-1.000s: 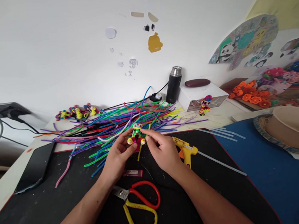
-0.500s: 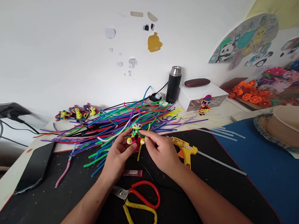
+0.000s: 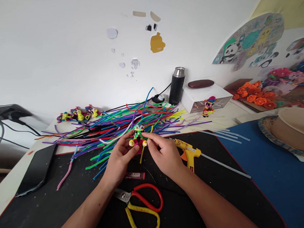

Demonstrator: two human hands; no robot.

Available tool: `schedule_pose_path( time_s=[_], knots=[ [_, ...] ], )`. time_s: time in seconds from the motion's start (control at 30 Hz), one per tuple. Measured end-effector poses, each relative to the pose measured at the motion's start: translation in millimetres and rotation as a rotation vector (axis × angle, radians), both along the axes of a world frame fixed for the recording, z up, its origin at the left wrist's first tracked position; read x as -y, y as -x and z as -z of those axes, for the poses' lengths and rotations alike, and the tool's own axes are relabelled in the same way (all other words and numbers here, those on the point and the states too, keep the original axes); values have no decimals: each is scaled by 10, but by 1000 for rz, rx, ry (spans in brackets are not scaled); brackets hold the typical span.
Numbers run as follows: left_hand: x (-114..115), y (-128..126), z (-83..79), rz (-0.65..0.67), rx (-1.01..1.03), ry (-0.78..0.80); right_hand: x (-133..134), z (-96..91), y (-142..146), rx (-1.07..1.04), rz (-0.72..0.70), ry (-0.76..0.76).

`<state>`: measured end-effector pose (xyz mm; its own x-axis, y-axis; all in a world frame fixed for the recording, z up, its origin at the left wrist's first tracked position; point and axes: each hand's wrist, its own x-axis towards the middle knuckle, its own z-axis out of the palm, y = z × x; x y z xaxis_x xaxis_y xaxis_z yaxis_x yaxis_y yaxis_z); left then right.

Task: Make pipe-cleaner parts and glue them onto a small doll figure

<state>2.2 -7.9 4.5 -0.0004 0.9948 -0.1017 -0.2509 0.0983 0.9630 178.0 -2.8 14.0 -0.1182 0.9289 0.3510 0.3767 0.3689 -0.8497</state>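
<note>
A small pipe-cleaner doll (image 3: 138,136) is held upright above the mat, with a green face, a banded hat, a magenta body and a yellow ball on each side. My left hand (image 3: 118,158) grips it from the left, thumb at the front of the lower body and fingers behind. On the opposite side, my right hand (image 3: 164,154) has its index fingertip against the doll's head, while the thumb is by the right yellow ball. A yellowish strand hangs below the doll, between the hands. The right hand's curled fingers are partly hidden.
Pipe cleaners (image 3: 114,126) lie piled behind the hands. Scissors (image 3: 144,208) and a pink-edged small case (image 3: 135,176) rest on the black mat (image 3: 77,206). A yellow glue gun (image 3: 188,151) lies right, a phone (image 3: 37,171) left. A flask (image 3: 177,87) and finished doll (image 3: 208,107) stand behind.
</note>
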Motion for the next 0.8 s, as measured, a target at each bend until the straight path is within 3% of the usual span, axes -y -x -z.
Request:
schedule_pose_path(
  time_s=[0.8],
  knots=[
    [5,-10,-8,-3,-28,-17,-2,-3,-8,59,-6,16]
  ],
)
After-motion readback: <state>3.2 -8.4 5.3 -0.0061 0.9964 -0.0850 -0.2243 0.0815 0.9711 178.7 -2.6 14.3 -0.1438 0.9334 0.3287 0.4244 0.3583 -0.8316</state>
